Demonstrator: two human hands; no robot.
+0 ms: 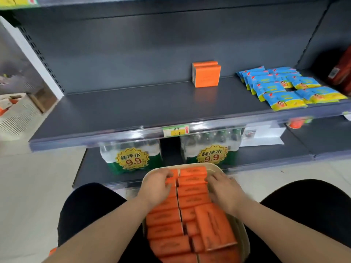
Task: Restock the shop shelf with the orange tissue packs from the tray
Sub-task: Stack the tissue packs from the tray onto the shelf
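Observation:
A beige tray rests between my knees, packed with several orange tissue packs in two rows. My left hand curls its fingers round the packs at the far end of the left row. My right hand reaches in from the right, fingers curled over the edge of the far packs in the right row. Two orange packs stand upright together on the dark grey shelf, near its back panel.
Blue and yellow wipe packets lie in rows at the shelf's right end. A price tag sits on the shelf's front rail. Bottled water multipacks stand on the lower shelf. A white basket is at the left.

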